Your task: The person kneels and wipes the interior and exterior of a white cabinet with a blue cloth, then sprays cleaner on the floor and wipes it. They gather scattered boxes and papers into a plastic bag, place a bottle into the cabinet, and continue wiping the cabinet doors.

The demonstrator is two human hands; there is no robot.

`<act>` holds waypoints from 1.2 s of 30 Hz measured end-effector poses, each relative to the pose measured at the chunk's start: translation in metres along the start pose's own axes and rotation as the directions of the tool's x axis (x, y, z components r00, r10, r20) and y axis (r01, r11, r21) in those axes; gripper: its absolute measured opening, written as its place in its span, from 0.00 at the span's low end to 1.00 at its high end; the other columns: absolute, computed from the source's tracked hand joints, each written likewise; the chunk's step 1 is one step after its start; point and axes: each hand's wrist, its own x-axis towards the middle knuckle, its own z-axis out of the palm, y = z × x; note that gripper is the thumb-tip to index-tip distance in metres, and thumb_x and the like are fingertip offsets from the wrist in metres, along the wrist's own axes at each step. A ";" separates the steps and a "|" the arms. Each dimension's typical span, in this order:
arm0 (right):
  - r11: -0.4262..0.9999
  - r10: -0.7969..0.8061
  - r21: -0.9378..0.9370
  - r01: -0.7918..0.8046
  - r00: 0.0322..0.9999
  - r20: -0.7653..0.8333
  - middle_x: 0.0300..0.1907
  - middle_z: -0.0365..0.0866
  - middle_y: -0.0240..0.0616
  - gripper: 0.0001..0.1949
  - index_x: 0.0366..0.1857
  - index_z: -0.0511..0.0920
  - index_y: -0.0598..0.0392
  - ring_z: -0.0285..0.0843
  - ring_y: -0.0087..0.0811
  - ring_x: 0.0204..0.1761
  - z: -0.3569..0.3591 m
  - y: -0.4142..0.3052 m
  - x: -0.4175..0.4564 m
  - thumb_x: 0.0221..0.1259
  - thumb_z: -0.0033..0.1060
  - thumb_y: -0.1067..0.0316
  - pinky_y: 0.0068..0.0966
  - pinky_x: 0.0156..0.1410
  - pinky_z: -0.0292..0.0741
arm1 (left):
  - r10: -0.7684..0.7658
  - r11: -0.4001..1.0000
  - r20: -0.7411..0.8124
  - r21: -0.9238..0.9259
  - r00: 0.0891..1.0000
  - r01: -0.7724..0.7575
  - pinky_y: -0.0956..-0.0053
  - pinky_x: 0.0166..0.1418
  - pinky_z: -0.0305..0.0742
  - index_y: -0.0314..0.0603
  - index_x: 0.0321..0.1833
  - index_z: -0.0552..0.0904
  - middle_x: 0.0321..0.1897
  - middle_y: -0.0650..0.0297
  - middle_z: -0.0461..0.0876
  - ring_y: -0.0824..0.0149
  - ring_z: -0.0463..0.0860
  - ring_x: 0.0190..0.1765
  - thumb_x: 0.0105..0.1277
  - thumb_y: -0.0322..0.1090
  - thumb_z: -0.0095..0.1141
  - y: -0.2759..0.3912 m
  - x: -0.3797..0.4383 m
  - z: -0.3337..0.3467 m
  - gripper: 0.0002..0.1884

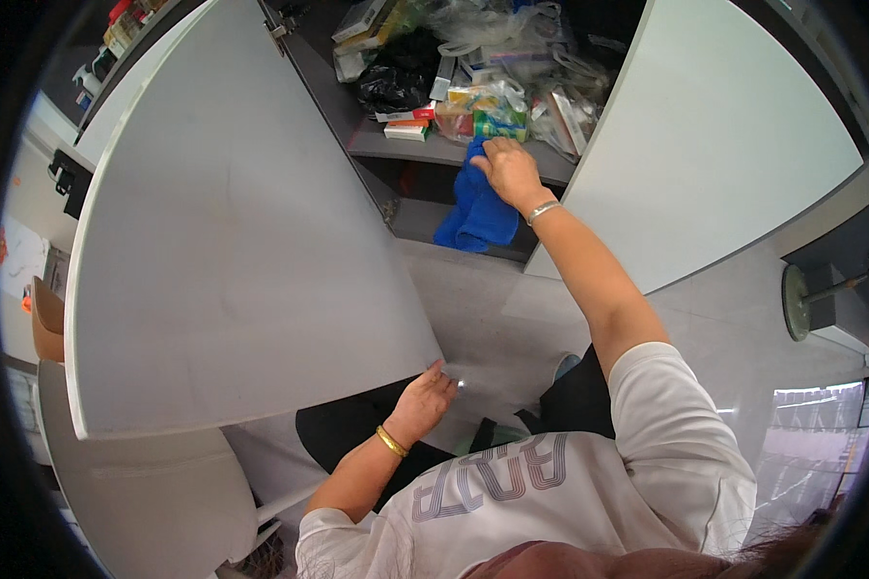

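Note:
My right hand [510, 170] grips a blue cloth [484, 217] at the front edge of a grey cabinet shelf [471, 153]. The cloth hangs down from my fingers over the lower compartment, and part of it is hidden under my palm. Just beyond my fingertips lies a green and yellow package [501, 124] in clear plastic. My left hand [426, 402] holds the near corner of the open left cabinet door [239, 239], its fingertips against the edge.
The shelf carries white and orange boxes [407, 132], a black plastic bag [398, 79] and crumpled clear plastic bags [507, 32]. An open right door [717, 137] flanks my right arm. A pale chair [152, 499] stands under the left door. At far right is a round-based stand [795, 302].

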 end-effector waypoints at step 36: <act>0.957 -0.259 0.182 0.225 0.948 0.187 0.45 0.78 0.37 0.15 0.40 0.81 0.55 0.71 0.39 0.45 -0.098 -0.011 -0.119 0.43 0.59 0.77 0.32 0.53 0.71 | 0.095 0.993 -0.021 0.069 0.995 -0.094 0.62 0.73 0.55 0.44 0.33 0.81 0.29 0.63 0.77 0.63 0.77 0.44 0.58 0.33 0.50 -0.002 0.022 0.017 0.06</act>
